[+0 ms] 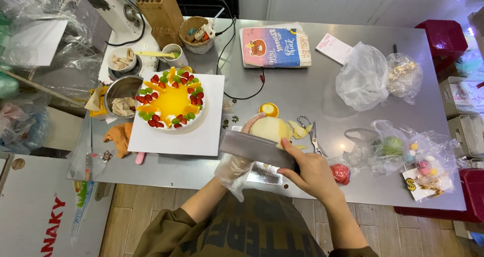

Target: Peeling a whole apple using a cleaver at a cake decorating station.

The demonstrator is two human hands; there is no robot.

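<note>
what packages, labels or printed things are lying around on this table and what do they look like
Printed paper bag: far middle of the steel table, flat, pink and blue with a cartoon picture.
Paper slip: right of the bag, small white sheet, pinkish print.
Clear plastic bags: right side, crumpled, some holding small decorations.
Small card: near right edge, white with a gold symbol.
White board: off the table, lower left, red lettering.
</note>
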